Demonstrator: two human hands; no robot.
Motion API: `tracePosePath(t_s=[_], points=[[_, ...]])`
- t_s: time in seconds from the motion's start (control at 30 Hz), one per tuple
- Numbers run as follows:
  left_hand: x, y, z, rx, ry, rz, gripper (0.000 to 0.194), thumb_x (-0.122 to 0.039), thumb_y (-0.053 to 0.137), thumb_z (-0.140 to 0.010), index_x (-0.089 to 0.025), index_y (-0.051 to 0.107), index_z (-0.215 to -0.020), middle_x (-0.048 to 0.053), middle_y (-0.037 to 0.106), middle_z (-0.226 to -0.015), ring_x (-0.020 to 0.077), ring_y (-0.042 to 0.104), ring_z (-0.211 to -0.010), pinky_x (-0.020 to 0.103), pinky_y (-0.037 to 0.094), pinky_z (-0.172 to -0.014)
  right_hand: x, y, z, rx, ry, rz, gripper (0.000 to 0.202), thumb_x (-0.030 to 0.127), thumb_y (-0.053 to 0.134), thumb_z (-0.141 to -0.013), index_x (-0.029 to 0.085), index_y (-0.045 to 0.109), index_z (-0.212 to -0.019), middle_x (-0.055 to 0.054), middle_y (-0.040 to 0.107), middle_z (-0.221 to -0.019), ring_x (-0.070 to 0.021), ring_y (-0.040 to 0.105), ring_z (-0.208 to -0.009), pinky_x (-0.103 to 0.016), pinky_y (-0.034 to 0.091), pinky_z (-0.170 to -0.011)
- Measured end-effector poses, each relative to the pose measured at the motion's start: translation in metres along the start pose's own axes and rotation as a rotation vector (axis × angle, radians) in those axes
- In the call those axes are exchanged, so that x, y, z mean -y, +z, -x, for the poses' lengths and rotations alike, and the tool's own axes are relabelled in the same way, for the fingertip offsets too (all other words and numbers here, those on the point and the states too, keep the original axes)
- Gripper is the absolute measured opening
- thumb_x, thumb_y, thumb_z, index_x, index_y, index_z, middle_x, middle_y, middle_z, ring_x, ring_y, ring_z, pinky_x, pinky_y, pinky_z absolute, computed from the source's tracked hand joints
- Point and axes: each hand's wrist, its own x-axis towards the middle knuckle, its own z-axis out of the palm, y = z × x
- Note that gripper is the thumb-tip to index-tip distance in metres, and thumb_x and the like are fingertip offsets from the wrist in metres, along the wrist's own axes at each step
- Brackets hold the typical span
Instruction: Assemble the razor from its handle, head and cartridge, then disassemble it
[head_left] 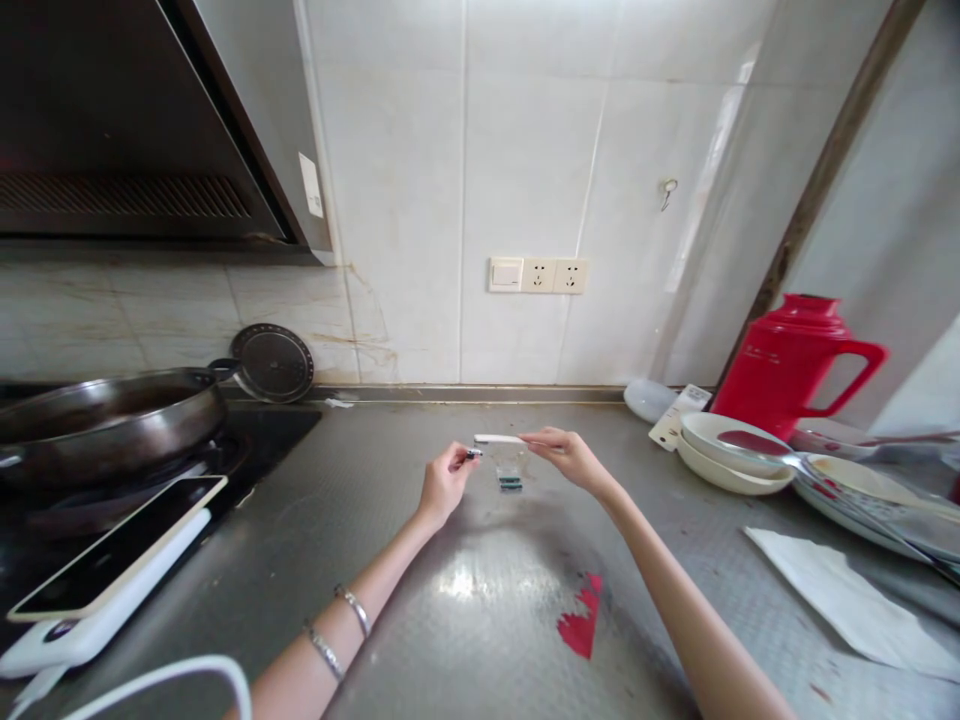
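My right hand [566, 455] pinches one end of a slim white stick-like object [499, 439], held level above the counter with its other end pointing left. Below and left of that end, my left hand [448, 482] has its fingers closed on a small dark-and-silver piece [473, 454], too small to name surely. The two held things are close together; whether they touch I cannot tell. On the counter between my hands lies a small clear pack [510, 481] with dark green, battery-like cylinders in it.
A metal pan [112, 415] sits on the black stove at left, with a phone [120, 545] on a white device nearer me. A torn red scrap [583, 620] lies on the steel counter [442, 650]. At right are stacked bowls [731, 480], a red thermos jug [784, 365] and white paper [840, 600].
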Motion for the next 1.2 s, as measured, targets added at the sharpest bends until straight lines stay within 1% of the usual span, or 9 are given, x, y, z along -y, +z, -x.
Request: tracePosePath(t_s=[0.13, 0.27, 0.43, 0.57, 0.7, 0.83, 1.0, 1.13, 1.2], points=[[-0.0006, 0.0017, 0.0006, -0.009, 0.011, -0.001, 0.011, -0.028, 0.059, -0.074, -0.017, 0.055, -0.073, 0.002, 0.066, -0.073, 0.0144, 0.064, -0.070, 0.023, 0.049, -0.066, 0.0018, 0.0024, -0.0004, 0.041, -0.028, -0.024, 0.032, 0.038, 0.052, -0.083, 0.019, 0.068, -0.103, -0.006, 0.066, -0.083, -0.0169, 0.058, -0.076, -0.026, 0.043, -0.070], [-0.0007, 0.0020, 0.0006, -0.006, 0.005, -0.012, 0.011, -0.027, 0.059, -0.074, -0.018, 0.054, -0.072, 0.002, 0.067, -0.074, 0.0142, 0.064, -0.071, 0.023, 0.049, -0.068, 0.0052, 0.0030, -0.0002, -0.033, -0.004, 0.012, 0.031, 0.037, 0.051, -0.083, 0.020, 0.068, -0.102, -0.006, 0.065, -0.082, -0.0168, 0.058, -0.074, -0.027, 0.043, -0.070], [0.0008, 0.0025, 0.0007, -0.007, -0.009, -0.003, 0.012, -0.028, 0.058, -0.074, -0.017, 0.054, -0.073, 0.002, 0.067, -0.074, 0.0146, 0.064, -0.071, 0.024, 0.049, -0.067, 0.0082, 0.0039, 0.0002, 0.004, -0.039, -0.020, 0.030, 0.036, 0.052, -0.083, 0.020, 0.068, -0.102, -0.006, 0.065, -0.082, -0.0169, 0.058, -0.077, -0.027, 0.043, -0.071], [0.0000, 0.0030, 0.0012, -0.006, -0.008, -0.008, 0.013, -0.029, 0.059, -0.074, -0.017, 0.054, -0.072, 0.002, 0.066, -0.073, 0.0143, 0.064, -0.070, 0.023, 0.049, -0.066, 0.0085, 0.0048, 0.0002, -0.061, -0.008, 0.009, 0.030, 0.036, 0.052, -0.083, 0.021, 0.068, -0.102, -0.006, 0.065, -0.083, -0.0169, 0.058, -0.076, -0.027, 0.044, -0.072], [-0.0016, 0.0029, 0.0012, -0.011, -0.007, 0.007, 0.012, -0.029, 0.058, -0.074, -0.017, 0.054, -0.074, 0.002, 0.066, -0.073, 0.0146, 0.064, -0.070, 0.024, 0.049, -0.067, 0.0076, 0.0050, 0.0001, 0.000, -0.029, -0.045, 0.029, 0.036, 0.053, -0.082, 0.020, 0.068, -0.102, -0.006, 0.066, -0.085, -0.0174, 0.059, -0.079, -0.027, 0.044, -0.073], [-0.0026, 0.0027, 0.0009, -0.018, -0.005, 0.007, 0.014, -0.030, 0.059, -0.074, -0.017, 0.054, -0.072, 0.002, 0.067, -0.073, 0.0146, 0.064, -0.070, 0.023, 0.049, -0.066, 0.0043, 0.0049, 0.0004, -0.068, 0.023, -0.008, 0.029, 0.037, 0.053, -0.081, 0.021, 0.069, -0.101, -0.006, 0.066, -0.084, -0.0181, 0.059, -0.078, -0.028, 0.044, -0.072], [-0.0034, 0.0023, 0.0008, -0.024, -0.005, 0.023, 0.014, -0.030, 0.059, -0.074, -0.017, 0.055, -0.074, 0.003, 0.067, -0.074, 0.0147, 0.064, -0.071, 0.023, 0.049, -0.066, 0.0033, 0.0056, 0.0007, -0.001, -0.010, -0.094, 0.030, 0.038, 0.055, -0.080, 0.021, 0.068, -0.102, -0.006, 0.067, -0.087, -0.0182, 0.059, -0.080, -0.028, 0.044, -0.073], [-0.0029, 0.0020, 0.0005, -0.020, -0.010, 0.019, 0.014, -0.030, 0.058, -0.075, -0.017, 0.054, -0.073, 0.003, 0.066, -0.074, 0.0144, 0.063, -0.071, 0.023, 0.048, -0.066, 0.0024, 0.0059, 0.0008, -0.054, 0.018, -0.061, 0.031, 0.040, 0.054, -0.081, 0.021, 0.069, -0.100, -0.007, 0.067, -0.086, -0.0186, 0.059, -0.079, -0.029, 0.044, -0.071], [-0.0028, 0.0020, 0.0002, -0.018, -0.012, 0.016, 0.014, -0.030, 0.058, -0.076, -0.017, 0.054, -0.074, 0.003, 0.066, -0.074, 0.0143, 0.063, -0.071, 0.023, 0.047, -0.067, 0.0022, 0.0060, 0.0009, -0.028, 0.003, -0.071, 0.032, 0.041, 0.054, -0.080, 0.021, 0.069, -0.101, -0.007, 0.067, -0.087, -0.0185, 0.059, -0.079, -0.029, 0.044, -0.072]])
